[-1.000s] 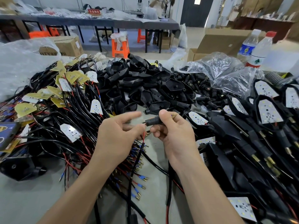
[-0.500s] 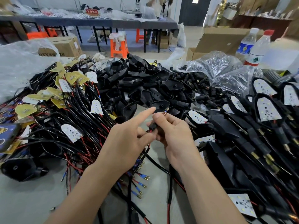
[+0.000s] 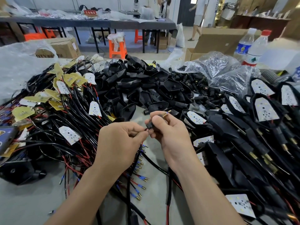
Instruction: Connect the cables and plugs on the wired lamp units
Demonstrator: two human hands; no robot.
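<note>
My right hand (image 3: 168,132) grips a small black plug sleeve (image 3: 150,126); a brass threaded tip (image 3: 165,113) pokes out past my fingers. My left hand (image 3: 120,143) pinches thin red and black wires (image 3: 145,130) right at the sleeve's near end. The cable (image 3: 138,156) hangs down from there between my wrists. Both hands meet above the grey table (image 3: 24,203), in front of the parts piles.
A tangle of black and red cables with white LED boards (image 3: 69,134) fills the left. Black lamp housings (image 3: 129,85) are heaped at the middle back. Assembled lamp units (image 3: 263,109) lie on the right. Loose blue-sleeved terminals (image 3: 139,185) lie under my wrists. Two bottles (image 3: 253,46) stand far right.
My left index finger, earlier stretched out, has curled in and now pinches the wires. The sleeve has slid so the brass tip shows beyond my right fingers.
</note>
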